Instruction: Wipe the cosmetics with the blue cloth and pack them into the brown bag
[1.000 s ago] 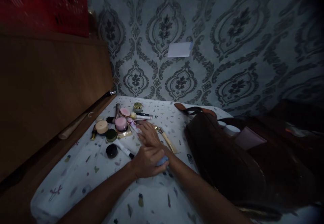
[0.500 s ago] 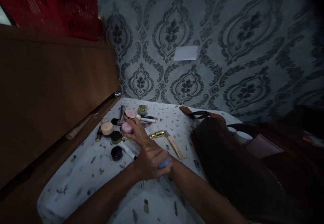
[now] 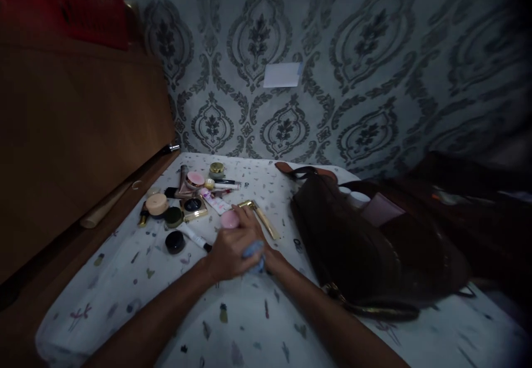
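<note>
Right grip: pink jar, upright

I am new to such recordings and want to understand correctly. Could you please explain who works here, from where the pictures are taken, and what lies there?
There is no machine: a person works with bare hands. Every picture comes from a camera on that person's head, looking forward and down. The left hand holds a soft-looking blue item; partly hidden behind that hand, the right hand holds a round pink jar. On the white, printed surface lie a round black jar, a slim white tube and other small containers. A dark brown, leather-like bag sits on the right.
</note>
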`<move>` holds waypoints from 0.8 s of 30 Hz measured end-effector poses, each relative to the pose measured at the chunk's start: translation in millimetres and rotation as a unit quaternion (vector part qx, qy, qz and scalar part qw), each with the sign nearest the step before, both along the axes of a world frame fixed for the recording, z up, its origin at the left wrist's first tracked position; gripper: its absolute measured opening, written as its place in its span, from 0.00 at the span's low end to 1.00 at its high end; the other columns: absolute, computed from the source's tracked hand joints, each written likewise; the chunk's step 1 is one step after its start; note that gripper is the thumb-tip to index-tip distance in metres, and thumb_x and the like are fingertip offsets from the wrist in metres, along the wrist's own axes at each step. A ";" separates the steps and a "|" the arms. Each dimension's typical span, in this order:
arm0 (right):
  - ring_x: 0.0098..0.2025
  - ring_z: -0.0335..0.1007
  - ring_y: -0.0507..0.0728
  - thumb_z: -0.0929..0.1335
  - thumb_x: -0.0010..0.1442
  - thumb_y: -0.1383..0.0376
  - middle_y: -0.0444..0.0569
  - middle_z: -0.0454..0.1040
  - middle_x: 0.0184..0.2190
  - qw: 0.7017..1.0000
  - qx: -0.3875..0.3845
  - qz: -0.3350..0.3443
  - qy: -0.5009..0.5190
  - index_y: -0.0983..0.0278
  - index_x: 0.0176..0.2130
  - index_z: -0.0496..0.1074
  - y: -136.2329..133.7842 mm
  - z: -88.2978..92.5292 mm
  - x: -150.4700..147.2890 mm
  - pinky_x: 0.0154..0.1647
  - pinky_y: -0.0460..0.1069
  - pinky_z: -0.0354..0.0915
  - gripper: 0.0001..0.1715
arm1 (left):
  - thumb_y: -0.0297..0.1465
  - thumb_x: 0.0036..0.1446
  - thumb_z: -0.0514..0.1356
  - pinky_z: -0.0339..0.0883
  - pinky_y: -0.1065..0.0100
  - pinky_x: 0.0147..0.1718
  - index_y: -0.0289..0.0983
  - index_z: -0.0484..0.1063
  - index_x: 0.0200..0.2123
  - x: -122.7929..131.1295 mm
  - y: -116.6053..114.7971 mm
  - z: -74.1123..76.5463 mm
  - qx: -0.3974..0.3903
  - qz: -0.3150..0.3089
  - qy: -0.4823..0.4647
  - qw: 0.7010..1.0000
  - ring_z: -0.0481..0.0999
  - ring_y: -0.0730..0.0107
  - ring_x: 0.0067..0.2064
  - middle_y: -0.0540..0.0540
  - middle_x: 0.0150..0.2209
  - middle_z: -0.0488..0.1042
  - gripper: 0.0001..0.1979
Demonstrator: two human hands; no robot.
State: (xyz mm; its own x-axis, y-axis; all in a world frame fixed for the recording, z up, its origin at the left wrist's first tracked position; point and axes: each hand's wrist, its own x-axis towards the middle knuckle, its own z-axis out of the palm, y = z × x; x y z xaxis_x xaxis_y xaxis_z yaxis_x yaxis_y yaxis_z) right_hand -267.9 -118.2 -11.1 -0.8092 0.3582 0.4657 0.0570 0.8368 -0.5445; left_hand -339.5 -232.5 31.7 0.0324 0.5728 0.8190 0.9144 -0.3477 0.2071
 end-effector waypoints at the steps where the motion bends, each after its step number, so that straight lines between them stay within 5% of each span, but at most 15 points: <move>1: 0.55 0.65 0.64 0.69 0.55 0.66 0.54 0.68 0.50 1.000 -0.014 -0.004 0.004 0.58 0.58 0.66 0.1 -1.0 6.6 0.52 0.56 0.65 0.32 | 0.34 0.64 0.54 0.64 0.71 0.26 0.38 0.69 0.31 -5.7 -0.8 2.9 -0.019 0.027 -0.056 0.998 0.71 0.72 0.24 0.51 0.23 0.72 0.10; 5: 0.47 0.69 0.63 0.73 0.49 0.61 0.54 0.72 0.44 0.993 -0.105 -0.050 0.029 0.65 0.50 0.69 -0.9 1.4 23.0 0.49 0.57 0.67 0.29 | 0.38 0.66 0.52 0.65 0.72 0.29 0.38 0.70 0.35 -29.9 -1.4 12.4 -0.038 0.139 -0.274 0.951 0.71 0.72 0.28 0.53 0.26 0.71 0.12; 8: 0.47 0.70 0.62 0.73 0.47 0.61 0.53 0.73 0.45 0.985 -0.160 -0.049 0.034 0.64 0.51 0.67 -5.7 1.4 32.9 0.50 0.56 0.67 0.31 | 0.40 0.67 0.50 0.67 0.69 0.34 0.37 0.69 0.37 -36.8 1.4 11.4 -0.026 0.165 -0.295 0.941 0.72 0.69 0.33 0.50 0.30 0.72 0.14; 11: 0.52 0.69 0.63 0.72 0.48 0.64 0.55 0.72 0.50 0.982 -0.184 -0.035 0.038 0.65 0.59 0.61 -10.5 -2.9 39.1 0.54 0.58 0.65 0.41 | 0.37 0.67 0.50 0.69 0.62 0.44 0.37 0.73 0.41 -29.1 4.4 4.5 -0.101 0.079 -0.148 0.981 0.75 0.63 0.41 0.44 0.38 0.77 0.14; 14: 0.58 0.65 0.64 0.69 0.50 0.67 0.60 0.69 0.56 0.981 -0.185 -0.027 0.042 0.67 0.66 0.51 -12.4 -6.1 40.2 0.60 0.60 0.62 0.47 | 0.35 0.65 0.54 0.66 0.55 0.53 0.38 0.74 0.47 -17.0 6.2 -4.2 -0.177 -0.013 0.048 0.983 0.72 0.57 0.52 0.41 0.48 0.76 0.13; 20: 0.60 0.65 0.66 0.68 0.53 0.65 0.64 0.67 0.58 0.988 -0.148 -0.029 0.025 0.69 0.67 0.47 -13.2 2.4 42.4 0.61 0.60 0.62 0.49 | 0.33 0.67 0.51 0.67 0.56 0.51 0.38 0.72 0.48 -14.0 11.5 -19.6 -0.137 0.039 0.154 0.978 0.71 0.58 0.51 0.41 0.48 0.75 0.12; 24: 0.51 0.72 0.65 0.70 0.50 0.64 0.59 0.73 0.51 0.988 -0.147 -0.050 -0.004 0.67 0.68 0.47 -13.0 9.4 44.2 0.52 0.58 0.69 0.52 | 0.32 0.68 0.50 0.67 0.57 0.46 0.36 0.72 0.44 -14.4 15.5 -22.8 -0.092 0.074 0.212 0.970 0.71 0.57 0.46 0.40 0.43 0.74 0.12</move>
State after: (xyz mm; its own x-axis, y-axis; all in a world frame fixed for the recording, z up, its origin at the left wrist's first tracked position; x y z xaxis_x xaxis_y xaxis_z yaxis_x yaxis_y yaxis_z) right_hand -223.7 -131.2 -1.7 -0.7654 0.5559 0.3241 0.1366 0.6326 -0.7624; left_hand -353.9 -217.0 9.0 0.2507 0.7327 0.6327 0.9680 -0.1993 -0.1527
